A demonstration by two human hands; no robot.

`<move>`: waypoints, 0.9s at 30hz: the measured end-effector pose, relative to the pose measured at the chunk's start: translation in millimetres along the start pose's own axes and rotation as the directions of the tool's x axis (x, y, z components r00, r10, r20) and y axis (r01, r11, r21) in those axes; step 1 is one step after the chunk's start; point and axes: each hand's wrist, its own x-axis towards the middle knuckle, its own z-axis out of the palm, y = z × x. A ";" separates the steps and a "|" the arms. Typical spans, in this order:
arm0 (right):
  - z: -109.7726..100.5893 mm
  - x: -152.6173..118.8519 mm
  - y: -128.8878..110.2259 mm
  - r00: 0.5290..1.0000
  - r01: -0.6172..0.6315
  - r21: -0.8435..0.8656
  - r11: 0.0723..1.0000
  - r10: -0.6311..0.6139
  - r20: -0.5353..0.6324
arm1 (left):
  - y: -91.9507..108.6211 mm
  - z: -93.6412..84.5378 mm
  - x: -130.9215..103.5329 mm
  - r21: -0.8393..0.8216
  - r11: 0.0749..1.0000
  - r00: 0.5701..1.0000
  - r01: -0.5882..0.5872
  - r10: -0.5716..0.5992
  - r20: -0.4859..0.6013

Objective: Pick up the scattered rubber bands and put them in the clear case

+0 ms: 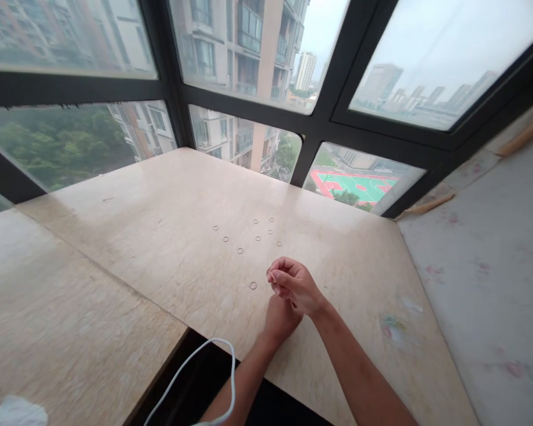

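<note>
And here we are, both hands drawn together just right of centre, a little below the middle of the frame. The near ring (pixel 250 286) lies flat on the counter (pixel 133 236), just left of the fingers; eight more rings (pixel 237 251) lie loosely scattered above it, around the centre. The step in hand looks like close finger work. Reaching the near ring would call for a short shift left, fingertips down to the surface and a light pinch on that thin rim.

Now the pose! The right hand (pixel 302 291) comes in from the lower right, forearm slanting up and left, fingers curled in, thumb against the forefinger, nearly closed; whether anything is pinched there, I cannot tell. The left hand (pixel 281 319) comes up from bottom centre, wrist low by the counter, its fingers tucked behind the right hand: how open it is, or what it holds, cannot be seen.
</note>
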 end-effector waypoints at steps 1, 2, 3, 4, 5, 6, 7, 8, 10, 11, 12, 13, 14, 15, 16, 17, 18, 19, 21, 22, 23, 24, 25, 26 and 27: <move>-7.5 -11.1 -2.2 0.999 0.008 0.020 1.000 -0.007 -0.049 | 0.3 0.1 -0.1 0.017 1.000 1.000 -0.022 0.022 0.006; -15.3 -21.9 -4.1 0.996 0.017 0.019 1.000 -0.016 -0.091 | 0.9 -0.4 -0.1 0.042 0.997 0.998 -0.061 0.059 0.030; -23.4 -32.5 -5.7 0.991 0.030 0.000 1.000 -0.030 -0.130 | 1.9 -1.4 0.1 0.070 0.992 0.993 -0.109 0.105 0.063; -31.7 -43.2 -6.9 0.984 0.045 -0.032 0.998 -0.049 -0.170 | 3.2 -2.7 0.4 0.077 0.986 0.987 -0.148 0.142 0.080; -40.1 -54.1 -7.9 0.975 0.057 -0.074 0.996 -0.071 -0.210 | 4.5 -4.2 0.7 0.076 0.980 0.980 -0.186 0.179 0.087; -48.8 -65.4 -8.6 0.963 0.064 -0.121 0.991 -0.093 -0.253 | 5.6 -5.7 1.1 0.073 0.974 0.974 -0.215 0.208 0.088; -57.6 -77.2 -9.2 0.946 0.066 -0.167 0.984 -0.114 -0.302 | 6.6 -7.0 1.5 0.065 0.971 0.970 -0.231 0.225 0.087; -66.6 -89.5 -9.7 0.924 0.064 -0.210 0.976 -0.137 -0.356 | 7.2 -8.0 1.7 0.053 0.970 0.969 -0.236 0.231 0.085; -85.0 -115.5 -10.7 0.858 0.053 -0.283 0.958 -0.189 -0.478 | 7.3 -9.2 1.6 0.035 0.971 0.969 -0.235 0.232 0.082; -94.4 -128.9 -11.1 0.813 0.045 -0.314 0.948 -0.218 -0.540 | 7.0 -9.5 1.2 0.032 0.972 0.970 -0.233 0.230 0.082; -103.9 -142.2 -11.5 0.763 0.032 -0.344 0.939 -0.245 -0.598 | 6.6 -9.7 0.8 0.033 0.972 0.970 -0.233 0.229 0.084; -113.5 -155.2 -11.7 0.712 0.012 -0.374 0.927 -0.270 -0.649 | 6.1 -9.8 0.3 0.038 0.972 0.969 -0.233 0.229 0.088; -123.0 -167.5 -11.9 0.661 -0.018 -0.405 0.914 -0.293 -0.691 | 5.8 -9.9 -0.2 0.044 0.971 0.969 -0.234 0.229 0.093; -132.4 -178.8 -11.9 0.614 -0.055 -0.436 0.898 -0.314 -0.724 | 5.7 -10.0 -0.6 0.052 0.971 0.968 -0.235 0.229 0.098; -141.2 -188.8 -11.6 0.574 -0.095 -0.466 0.880 -0.334 -0.748 | 5.7 -10.1 -0.9 0.059 0.970 0.968 -0.236 0.229 0.103; -149.4 -197.3 -11.1 0.542 -0.133 -0.493 0.860 -0.354 -0.763 | 5.9 -10.2 -1.0 0.066 0.969 0.967 -0.238 0.230 0.106; -156.7 -204.2 -10.4 0.517 -0.167 -0.518 0.839 -0.373 -0.771 | 6.3 -10.2 -1.0 0.072 0.968 0.967 -0.239 0.231 0.107; -162.8 -209.4 -9.4 0.501 -0.195 -0.539 0.819 -0.389 -0.773 | 6.8 -10.2 -1.0 0.079 0.967 0.967 -0.241 0.232 0.110; -171.8 -215.2 -6.9 0.493 -0.235 -0.571 0.786 -0.410 -0.767 | 8.1 -10.1 -0.9 0.093 0.965 0.966 -0.243 0.233 0.111; -174.7 -216.0 -5.7 0.500 -0.253 -0.586 0.770 -0.415 -0.760 | 8.7 -10.1 -0.9 0.099 0.965 0.966 -0.243 0.231 0.112; -176.8 -215.9 -4.7 0.511 -0.269 -0.605 0.749 -0.421 -0.749 | 9.3 -10.0 -1.0 0.105 0.965 0.967 -0.241 0.229 0.112; -178.2 -215.1 -4.0 0.526 -0.284 -0.630 0.723 -0.432 -0.733 | 9.9 -10.0 -1.2 0.111 0.965 0.968 -0.238 0.226 0.113; -179.2 -213.9 -3.7 0.544 -0.295 -0.660 0.690 -0.447 -0.710 | 10.2 -9.9 -1.3 0.116 0.965 0.968 -0.237 0.224 0.113; -179.8 -212.7 -3.9 0.562 -0.304 -0.695 0.652 -0.467 -0.683 | 10.5 -9.9 -1.5 0.121 0.964 0.968 -0.237 0.223 0.114; -180.1 -211.6 -4.4 0.576 -0.309 -0.728 0.612 -0.489 -0.655 | 10.6 -9.8 -1.6 0.126 0.963 0.968 -0.237 0.223 0.115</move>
